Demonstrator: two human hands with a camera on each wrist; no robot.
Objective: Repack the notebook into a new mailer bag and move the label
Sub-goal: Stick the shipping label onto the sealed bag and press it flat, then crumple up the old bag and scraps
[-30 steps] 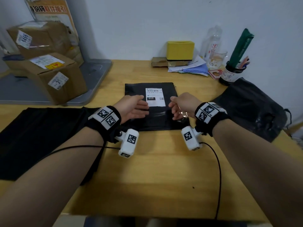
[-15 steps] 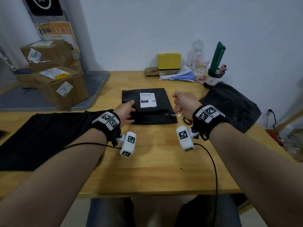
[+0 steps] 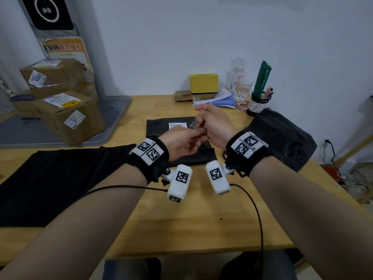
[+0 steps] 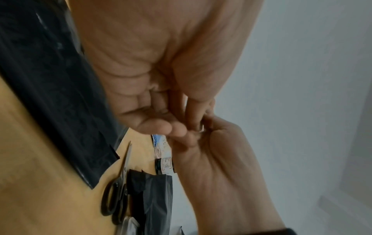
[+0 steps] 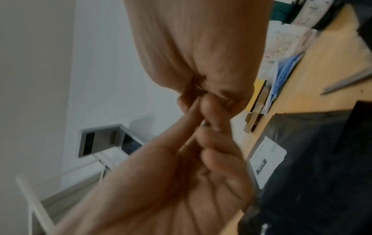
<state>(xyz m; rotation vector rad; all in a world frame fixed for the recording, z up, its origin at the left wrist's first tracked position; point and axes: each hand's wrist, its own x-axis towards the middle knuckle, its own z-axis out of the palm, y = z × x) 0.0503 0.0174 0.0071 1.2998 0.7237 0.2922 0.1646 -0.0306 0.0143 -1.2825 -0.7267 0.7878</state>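
The black mailer bag [image 3: 161, 128] with its white label [image 3: 177, 125] lies flat on the table [image 3: 181, 219], beneath both raised hands. At its 12 o'clock, the right hand [image 3: 214, 126] is fisted; the left hand [image 3: 181, 142] pinches at that fist, what they grip unclear. Scissors [image 4: 115, 202] lie at the bag's 3 o'clock.

The flat black plastic mailer bag [image 3: 161, 126] is showing a glossy, crinkled film under its matt white paper label [image 3: 175, 125], lying on the smooth, pale wooden worktop [image 3: 181, 219] beside a matt black cloth sheet [image 3: 60, 178] and rough brown cardboard boxes [image 3: 70, 116].
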